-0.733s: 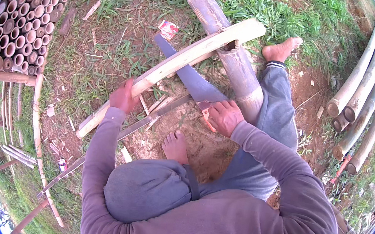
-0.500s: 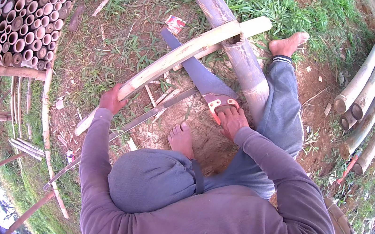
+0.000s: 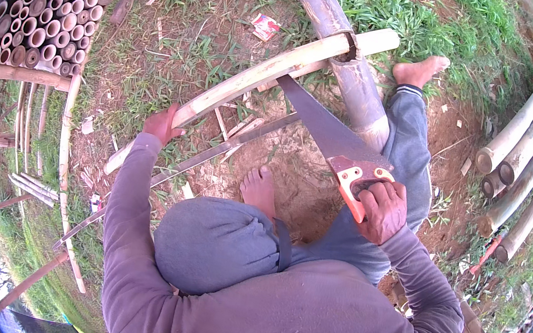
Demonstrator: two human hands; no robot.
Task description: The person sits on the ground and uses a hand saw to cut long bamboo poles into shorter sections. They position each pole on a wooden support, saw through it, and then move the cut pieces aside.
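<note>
My right hand (image 3: 383, 212) is wrapped round the orange and brown handle of a handsaw (image 3: 329, 126). Its dark blade slants up and left, with the tip at the near edge of a long pale wooden strip (image 3: 258, 74). Fingers of my left hand (image 3: 163, 126) grip that strip near its lower left end. Farther up, the strip lies across a thick grey bamboo pole (image 3: 330, 16), at a notch cut in it. A second pale strip (image 3: 309, 68) shows partly beneath. One bare foot (image 3: 259, 189) rests on the soil between my arms, the other (image 3: 420, 70) beyond the pole.
A long thin flat strip (image 3: 229, 145) lies slantwise on the ground among wood chips. Several long bamboo poles (image 3: 530, 134) lie at the right. Stacked bamboo ends (image 3: 48, 10) fill a rack at the upper left. A red and white packet (image 3: 264, 27) lies on the grass.
My right hand has drawn the saw back toward the lower right, so its tip no longer reaches past the pale strip. My left hand keeps its hold on the strip.
</note>
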